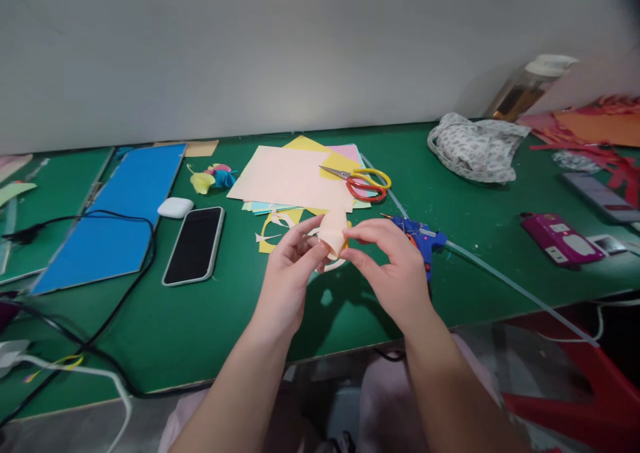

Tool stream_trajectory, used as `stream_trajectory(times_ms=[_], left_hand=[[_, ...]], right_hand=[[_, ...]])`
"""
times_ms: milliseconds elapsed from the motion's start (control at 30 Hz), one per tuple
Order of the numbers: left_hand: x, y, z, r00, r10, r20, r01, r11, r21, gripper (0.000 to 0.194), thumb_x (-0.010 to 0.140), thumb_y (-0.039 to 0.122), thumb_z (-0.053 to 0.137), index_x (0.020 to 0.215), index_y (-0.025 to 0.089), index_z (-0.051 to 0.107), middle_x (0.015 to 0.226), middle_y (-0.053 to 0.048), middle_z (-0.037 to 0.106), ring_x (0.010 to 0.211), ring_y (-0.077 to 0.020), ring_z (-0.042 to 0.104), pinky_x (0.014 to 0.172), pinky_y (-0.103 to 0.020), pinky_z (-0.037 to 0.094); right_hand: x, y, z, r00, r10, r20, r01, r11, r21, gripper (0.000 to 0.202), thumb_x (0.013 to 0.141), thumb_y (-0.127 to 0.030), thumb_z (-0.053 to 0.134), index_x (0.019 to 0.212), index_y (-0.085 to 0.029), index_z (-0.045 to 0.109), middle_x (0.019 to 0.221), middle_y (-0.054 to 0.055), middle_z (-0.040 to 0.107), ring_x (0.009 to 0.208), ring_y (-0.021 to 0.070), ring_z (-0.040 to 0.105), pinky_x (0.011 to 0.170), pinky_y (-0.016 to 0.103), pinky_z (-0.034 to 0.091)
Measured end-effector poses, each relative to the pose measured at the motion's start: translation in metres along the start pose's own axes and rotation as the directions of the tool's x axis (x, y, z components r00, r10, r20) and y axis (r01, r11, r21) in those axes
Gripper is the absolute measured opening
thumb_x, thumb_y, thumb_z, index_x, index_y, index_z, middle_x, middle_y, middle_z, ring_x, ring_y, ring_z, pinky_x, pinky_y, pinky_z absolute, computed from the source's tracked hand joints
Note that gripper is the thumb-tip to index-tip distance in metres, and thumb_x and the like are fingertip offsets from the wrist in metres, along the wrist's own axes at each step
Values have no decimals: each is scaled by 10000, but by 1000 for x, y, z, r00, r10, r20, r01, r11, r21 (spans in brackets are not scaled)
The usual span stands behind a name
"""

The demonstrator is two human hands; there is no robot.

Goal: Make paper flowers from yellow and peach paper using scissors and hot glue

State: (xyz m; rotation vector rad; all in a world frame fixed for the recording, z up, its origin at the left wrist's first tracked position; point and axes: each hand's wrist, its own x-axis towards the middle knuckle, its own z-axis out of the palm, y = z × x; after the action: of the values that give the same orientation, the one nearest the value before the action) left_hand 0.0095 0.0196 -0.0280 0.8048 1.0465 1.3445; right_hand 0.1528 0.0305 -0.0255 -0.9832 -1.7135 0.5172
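Observation:
My left hand (295, 256) and my right hand (393, 259) meet above the green table, both closed on one pale cream piece of paper (332, 231). The paper is curved, and a bit of yellow shows at its right edge by my right fingertips. Just behind lie cut paper scraps (270, 233) with rounded holes. Beyond them is a stack of coloured paper sheets (285, 169), on which scissors (367, 185) with a yellow and a red handle rest. A blue glue gun (425, 239) with a long glue stick lies beside my right hand, partly hidden by it.
Left stand a phone (195, 246), a white case (175, 207), small paper flowers (213, 178), a blue board (117, 206) and black cables (143, 259). Right are a patterned cloth (477, 147), a magenta device (561, 238), a bottle (533, 87) and red paper strips (620, 166).

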Motion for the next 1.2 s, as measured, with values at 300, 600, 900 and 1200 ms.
stream_trajectory(times_ms=[300,600,900,1200], left_hand=[[0,1,-2,994,-64,91,63,998,13,179,693,161,683,862,209,651,815,30,629,672,-56,564,582,-157,436],[-2,6,-4,994,27,109,-31,999,37,162,711,179,685,862,227,652,816,27,665,717,-73,608,655,-160,468],[1,6,-8,986,-13,165,34,992,-124,176,705,212,690,880,223,673,810,16,647,641,-64,573,617,-178,475],[-1,5,-5,982,-78,172,106,982,-158,218,630,228,743,841,214,689,855,-7,652,732,-110,588,667,-215,481]], right_hand=[[0,1,-1,994,105,4,-104,975,194,141,777,-193,654,910,-239,656,944,27,631,903,167,593,735,298,527],[-1,1,-9,968,225,-112,-196,954,227,155,884,-239,513,804,-233,646,752,-19,667,741,121,626,716,254,506],[-1,3,-11,993,92,77,-108,966,236,215,810,-165,620,985,-287,641,1002,-23,648,993,142,571,891,307,462],[-1,-3,-11,998,3,-66,-1,1000,28,126,797,-149,623,856,-250,670,856,7,640,858,166,588,783,345,482]])
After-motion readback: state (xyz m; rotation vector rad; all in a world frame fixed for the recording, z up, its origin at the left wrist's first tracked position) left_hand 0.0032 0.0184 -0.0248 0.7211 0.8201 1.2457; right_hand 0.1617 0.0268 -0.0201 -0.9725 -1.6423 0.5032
